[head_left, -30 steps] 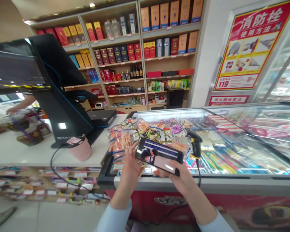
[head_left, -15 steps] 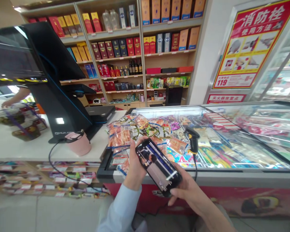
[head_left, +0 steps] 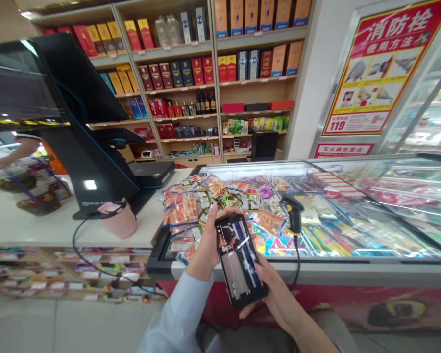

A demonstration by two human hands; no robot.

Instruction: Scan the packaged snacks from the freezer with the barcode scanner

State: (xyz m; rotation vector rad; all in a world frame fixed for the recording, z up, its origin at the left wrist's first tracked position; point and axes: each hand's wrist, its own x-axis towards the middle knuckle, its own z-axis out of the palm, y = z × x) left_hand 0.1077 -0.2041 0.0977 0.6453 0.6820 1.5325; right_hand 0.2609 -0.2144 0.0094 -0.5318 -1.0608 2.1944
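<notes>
A black smartphone with a lit screen is held between my two hands, tilted a little from upright. My left hand grips its upper left side, thumb along the edge and fingers behind. My right hand holds the lower right side, with a thumb at the screen's edge and fingers under the bottom. Just beyond the phone lie several packaged snack bags heaped on the glass top of a chest freezer. A black and yellow barcode scanner rests to the right of the bags.
On the left, a white counter carries a black checkout terminal, a pink cup and jars tied with purple straps. Another person's arm reaches there. Behind stand shelves of boxes; a red sign hangs right.
The phone has turned more upright, its lower end swinging left. My right hand has moved left with it and its thumb has shifted up along the phone's edge.
</notes>
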